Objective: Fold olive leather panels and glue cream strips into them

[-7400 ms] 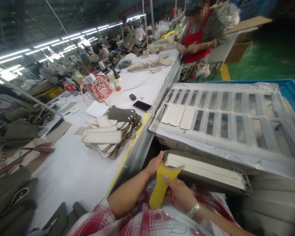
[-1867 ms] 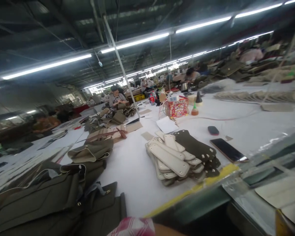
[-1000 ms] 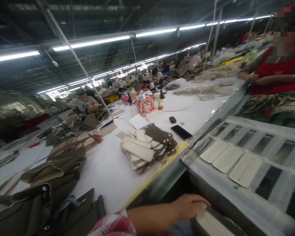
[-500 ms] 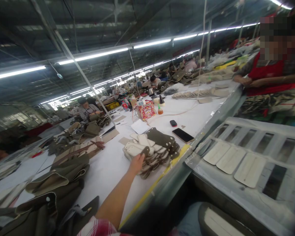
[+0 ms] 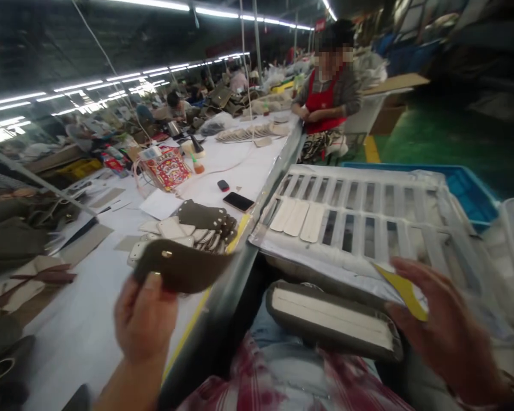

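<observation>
Head view: left hand pinches an olive leather piece over the table edge; right hand grips a yellow scraper; bringing them together seems next.

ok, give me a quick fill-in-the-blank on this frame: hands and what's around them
1. The left hand holds a dark ____ piece.
2. The right hand holds a ____ tool.
3. The phone lies on the ____ table.
4. ____ pale pieces lie on the rack.

Missing: olive; yellow; white; three
</observation>
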`<state>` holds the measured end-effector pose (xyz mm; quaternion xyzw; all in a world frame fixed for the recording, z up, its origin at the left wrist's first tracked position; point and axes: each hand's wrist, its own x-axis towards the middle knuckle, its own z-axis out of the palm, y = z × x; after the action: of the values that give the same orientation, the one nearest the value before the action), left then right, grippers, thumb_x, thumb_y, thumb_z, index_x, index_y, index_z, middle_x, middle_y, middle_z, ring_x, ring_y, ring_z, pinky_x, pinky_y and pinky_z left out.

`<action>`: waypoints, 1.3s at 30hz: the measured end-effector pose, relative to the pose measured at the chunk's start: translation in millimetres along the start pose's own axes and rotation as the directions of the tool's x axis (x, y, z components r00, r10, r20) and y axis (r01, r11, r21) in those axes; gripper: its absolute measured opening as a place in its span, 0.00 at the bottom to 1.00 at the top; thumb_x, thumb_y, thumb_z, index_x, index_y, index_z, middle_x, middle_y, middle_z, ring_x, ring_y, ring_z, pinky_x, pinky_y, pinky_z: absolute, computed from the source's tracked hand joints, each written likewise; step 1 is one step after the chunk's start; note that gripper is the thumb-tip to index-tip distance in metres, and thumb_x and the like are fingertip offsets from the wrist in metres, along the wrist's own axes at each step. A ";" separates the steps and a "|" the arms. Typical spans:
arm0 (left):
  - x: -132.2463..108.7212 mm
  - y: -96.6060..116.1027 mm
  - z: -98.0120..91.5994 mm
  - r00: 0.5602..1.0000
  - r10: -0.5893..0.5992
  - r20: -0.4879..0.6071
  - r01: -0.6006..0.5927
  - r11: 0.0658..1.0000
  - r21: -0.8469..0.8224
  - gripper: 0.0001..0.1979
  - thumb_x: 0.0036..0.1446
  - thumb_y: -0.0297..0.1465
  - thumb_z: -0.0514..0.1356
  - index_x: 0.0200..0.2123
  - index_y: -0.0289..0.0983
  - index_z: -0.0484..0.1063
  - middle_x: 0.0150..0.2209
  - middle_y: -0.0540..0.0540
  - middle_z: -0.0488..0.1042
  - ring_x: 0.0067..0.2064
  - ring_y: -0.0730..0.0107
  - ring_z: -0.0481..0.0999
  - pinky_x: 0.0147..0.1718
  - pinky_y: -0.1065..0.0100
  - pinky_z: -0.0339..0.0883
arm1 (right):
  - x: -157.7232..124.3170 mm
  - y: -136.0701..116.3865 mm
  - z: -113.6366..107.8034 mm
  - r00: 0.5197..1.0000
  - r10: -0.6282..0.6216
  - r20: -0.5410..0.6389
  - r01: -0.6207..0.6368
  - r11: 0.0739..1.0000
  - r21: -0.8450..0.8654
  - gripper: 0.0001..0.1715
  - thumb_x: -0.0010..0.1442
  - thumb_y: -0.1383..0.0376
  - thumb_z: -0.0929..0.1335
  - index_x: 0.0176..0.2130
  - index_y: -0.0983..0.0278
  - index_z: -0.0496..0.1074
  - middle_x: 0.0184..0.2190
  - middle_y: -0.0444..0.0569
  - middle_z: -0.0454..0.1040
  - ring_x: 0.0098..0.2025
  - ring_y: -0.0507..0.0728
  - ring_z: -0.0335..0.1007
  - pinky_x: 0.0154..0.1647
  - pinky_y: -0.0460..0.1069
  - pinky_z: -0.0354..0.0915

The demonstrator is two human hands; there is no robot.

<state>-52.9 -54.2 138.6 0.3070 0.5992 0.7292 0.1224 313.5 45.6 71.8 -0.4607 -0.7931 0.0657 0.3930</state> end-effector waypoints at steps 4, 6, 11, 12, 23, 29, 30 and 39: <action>-61.2 -25.8 45.7 0.754 -0.497 0.429 0.599 0.789 -0.140 0.11 0.45 0.32 0.64 0.34 0.37 0.71 0.24 0.52 0.73 0.24 0.75 0.71 0.23 0.74 0.67 | -19.5 -40.2 14.7 0.902 -0.081 0.424 -0.092 0.924 0.372 0.47 0.47 0.55 0.71 0.62 0.58 0.52 0.57 0.55 0.61 0.57 0.67 0.57 0.56 0.58 0.57; -76.9 -42.2 52.7 0.601 -0.622 0.501 0.752 0.652 -0.094 0.11 0.45 0.32 0.64 0.34 0.37 0.71 0.25 0.52 0.73 0.25 0.76 0.71 0.24 0.75 0.67 | -33.0 -42.4 14.4 0.706 -0.046 0.707 -0.356 0.840 0.410 0.31 0.47 0.58 0.71 0.51 0.58 0.67 0.46 0.52 0.72 0.46 0.63 0.68 0.47 0.54 0.65; -89.5 -79.7 48.0 0.472 -0.757 0.452 0.838 0.545 0.037 0.17 0.40 0.31 0.68 0.35 0.40 0.70 0.34 0.52 0.75 0.32 0.71 0.74 0.30 0.72 0.70 | -65.1 -3.7 1.5 0.400 0.203 0.894 -0.768 0.606 0.206 0.06 0.50 0.64 0.68 0.30 0.65 0.71 0.26 0.44 0.72 0.27 0.52 0.66 0.28 0.45 0.63; -90.1 -86.9 47.6 0.441 -0.771 0.459 0.838 0.537 0.096 0.17 0.39 0.33 0.68 0.35 0.39 0.70 0.35 0.51 0.75 0.34 0.69 0.74 0.32 0.70 0.71 | -69.5 5.0 -0.5 0.377 0.304 0.875 -0.833 0.525 0.177 0.07 0.50 0.63 0.68 0.30 0.65 0.70 0.24 0.43 0.70 0.25 0.51 0.64 0.26 0.45 0.63; -73.8 -121.8 64.6 0.528 -0.739 0.419 0.263 0.611 0.746 0.20 0.46 0.47 0.62 0.35 0.37 0.73 0.18 0.54 0.67 0.21 0.73 0.63 0.21 0.74 0.56 | -74.1 45.5 2.4 0.317 0.643 0.698 -0.941 0.306 0.145 0.21 0.55 0.49 0.63 0.24 0.63 0.61 0.16 0.41 0.64 0.18 0.50 0.63 0.18 0.45 0.62; -75.2 -130.6 64.4 0.461 -0.803 0.378 0.390 0.566 0.726 0.22 0.43 0.48 0.63 0.34 0.37 0.72 0.17 0.56 0.62 0.19 0.76 0.56 0.17 0.75 0.49 | -75.4 57.2 6.1 0.410 0.660 0.629 -0.867 0.496 0.044 0.18 0.56 0.54 0.63 0.22 0.63 0.61 0.17 0.41 0.63 0.17 0.48 0.56 0.16 0.44 0.52; -75.2 -133.2 63.3 0.449 -0.808 0.381 0.407 0.565 0.718 0.21 0.43 0.48 0.63 0.34 0.36 0.71 0.17 0.56 0.62 0.19 0.77 0.56 0.17 0.75 0.48 | -75.2 58.3 7.0 0.407 0.663 0.629 -0.867 0.497 0.037 0.18 0.56 0.54 0.63 0.22 0.63 0.61 0.17 0.41 0.63 0.17 0.48 0.55 0.16 0.44 0.52; -61.2 -134.1 68.9 0.418 -0.741 0.526 0.221 0.644 0.732 0.16 0.49 0.43 0.59 0.25 0.35 0.67 0.18 0.56 0.61 0.18 0.80 0.55 0.18 0.76 0.48 | -73.6 55.0 9.6 0.321 0.675 0.664 -0.847 0.519 -0.119 0.23 0.53 0.46 0.60 0.22 0.61 0.62 0.16 0.42 0.58 0.19 0.50 0.53 0.19 0.47 0.50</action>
<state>10.5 1.2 -0.6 0.4205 0.7249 0.2272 0.4961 364.0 21.7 -1.9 -0.6737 -0.5434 0.4954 0.0736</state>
